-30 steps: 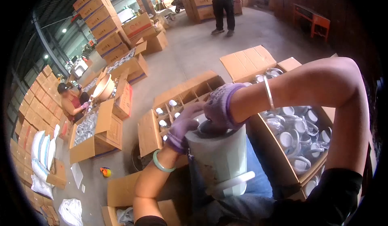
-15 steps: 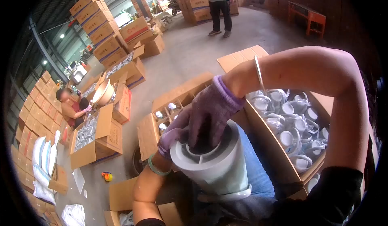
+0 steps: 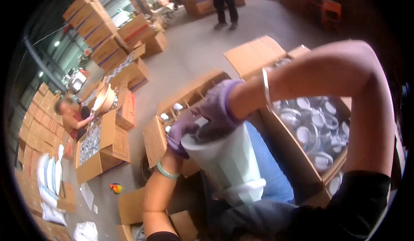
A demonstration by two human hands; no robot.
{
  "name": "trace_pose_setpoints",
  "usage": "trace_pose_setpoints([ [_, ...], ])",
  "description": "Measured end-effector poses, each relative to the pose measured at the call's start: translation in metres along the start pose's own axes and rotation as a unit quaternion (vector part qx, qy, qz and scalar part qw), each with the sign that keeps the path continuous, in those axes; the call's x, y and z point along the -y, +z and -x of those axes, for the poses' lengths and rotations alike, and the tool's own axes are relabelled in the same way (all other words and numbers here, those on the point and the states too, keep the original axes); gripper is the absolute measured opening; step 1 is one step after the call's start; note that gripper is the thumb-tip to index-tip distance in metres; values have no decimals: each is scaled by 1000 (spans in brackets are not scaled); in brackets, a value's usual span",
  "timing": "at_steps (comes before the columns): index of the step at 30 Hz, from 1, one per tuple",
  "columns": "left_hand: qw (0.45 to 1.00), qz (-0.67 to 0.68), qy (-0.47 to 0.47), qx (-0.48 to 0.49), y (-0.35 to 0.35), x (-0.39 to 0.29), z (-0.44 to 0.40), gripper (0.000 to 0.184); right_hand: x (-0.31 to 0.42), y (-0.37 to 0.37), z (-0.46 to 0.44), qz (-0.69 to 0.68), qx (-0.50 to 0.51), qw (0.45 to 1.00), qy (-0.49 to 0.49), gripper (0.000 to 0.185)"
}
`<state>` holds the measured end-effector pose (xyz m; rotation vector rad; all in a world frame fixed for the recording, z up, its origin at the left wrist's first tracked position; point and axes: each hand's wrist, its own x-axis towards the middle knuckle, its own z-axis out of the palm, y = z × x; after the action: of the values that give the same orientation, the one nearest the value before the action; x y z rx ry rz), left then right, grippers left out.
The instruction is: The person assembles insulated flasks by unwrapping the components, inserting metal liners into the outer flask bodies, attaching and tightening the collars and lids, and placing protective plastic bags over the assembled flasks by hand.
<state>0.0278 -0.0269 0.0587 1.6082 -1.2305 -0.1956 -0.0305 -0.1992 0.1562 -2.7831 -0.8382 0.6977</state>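
A pale grey-green plastic tapered container (image 3: 228,163) stands between my legs against my lap, with a lighter ring low on its side. My left hand (image 3: 182,133), in a purple knit glove, is closed round the far left part of its rim. My right hand (image 3: 220,107), gloved the same way, reaches over the top with fingers curled down at the mouth. A small pale part shows between the two hands; what the right fingers hold is hidden and blurred.
At the right, an open carton (image 3: 297,150) holds several clear-and-white handled plastic pieces. A divided carton (image 3: 194,92) with white-capped items stands ahead. Another person (image 3: 73,116) sits at cartons on the left; someone stands (image 3: 224,4) at the back. Orange-yellow tape (image 3: 115,188) lies on the floor.
My right hand has come up from deep inside the container's mouth and now bends over its rim near my left hand. The view has shifted slightly, and the container appears more tilted.
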Motion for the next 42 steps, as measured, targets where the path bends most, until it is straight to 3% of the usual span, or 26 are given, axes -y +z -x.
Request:
trace_pose_setpoints([
  [2,946,267,-181,-18,4,31,-8,44,-5,5,1,-15,-12,999,-30,46],
  [3,889,380,-251,-34,11,36,-13,46,-10,8,2,-25,-20,998,-46,46],
  [4,918,317,-237,-5,7,63,-11,47,-16,13,2,-35,-34,997,-58,46],
  [6,870,400,-288,-6,22,32,-29,48,-31,20,8,-57,-62,993,-83,46],
  [8,874,373,-309,-37,23,56,-37,50,-59,28,16,-88,-115,985,-90,47],
  [10,905,235,-347,-75,23,57,-48,50,-105,34,33,-141,-221,963,-61,47],
  [11,894,266,-356,-60,14,78,-49,48,-139,42,43,-170,-290,942,-10,48],
  [13,865,331,-373,-58,1,117,-39,43,-227,74,67,-217,-433,862,152,49],
  [15,860,343,-374,-57,3,122,-38,44,-319,128,95,-216,-519,745,359,49],
  [18,862,345,-366,-65,13,135,-44,46,-430,237,125,-168,-497,539,659,51],
  [21,853,383,-354,-30,16,153,-52,47,-471,308,130,-191,-437,375,795,52],
  [23,815,435,-382,25,12,150,-60,49,-493,326,134,-208,-427,339,812,53],
  [24,815,433,-384,20,9,145,-66,49,-495,317,137,-250,-392,412,784,66],
  [26,830,352,-424,87,5,137,-77,49,-531,313,129,-340,-522,416,663,50],
  [28,813,374,-396,205,-12,175,-84,48,-519,286,108,-352,-649,421,527,41],
  [29,793,441,-393,148,-13,189,-83,48,-519,276,84,-357,-675,440,473,35],
  [30,768,503,-386,88,-13,198,-82,49,-543,286,49,-412,-729,451,308,31],
  [31,761,521,-380,69,-13,202,-93,49,-455,230,31,-466,-695,480,262,30],
  [32,761,523,-379,65,-11,208,-101,49,-432,217,0,-579,-671,453,96,29],
  [34,793,478,-376,38,-3,230,-110,42,-377,190,-41,-559,-550,620,-41,26],
  [36,741,505,-439,53,1,300,-117,45,-298,170,-84,-741,-403,504,-188,22],
  [37,885,303,-334,112,11,292,-120,42,-273,168,-97,-756,-334,522,-211,21],
  [38,961,74,-211,165,23,279,-123,40,-254,167,-107,-766,-263,539,-232,20],
  [39,962,74,-217,151,20,270,-127,40,-241,170,-114,-777,-239,533,-236,21],
  [41,970,140,-200,-6,10,255,-136,37,-232,178,-125,-784,-249,503,-266,24],
  [42,964,170,-188,-84,5,250,-139,35,-226,175,-117,-822,-264,426,-271,17],
])
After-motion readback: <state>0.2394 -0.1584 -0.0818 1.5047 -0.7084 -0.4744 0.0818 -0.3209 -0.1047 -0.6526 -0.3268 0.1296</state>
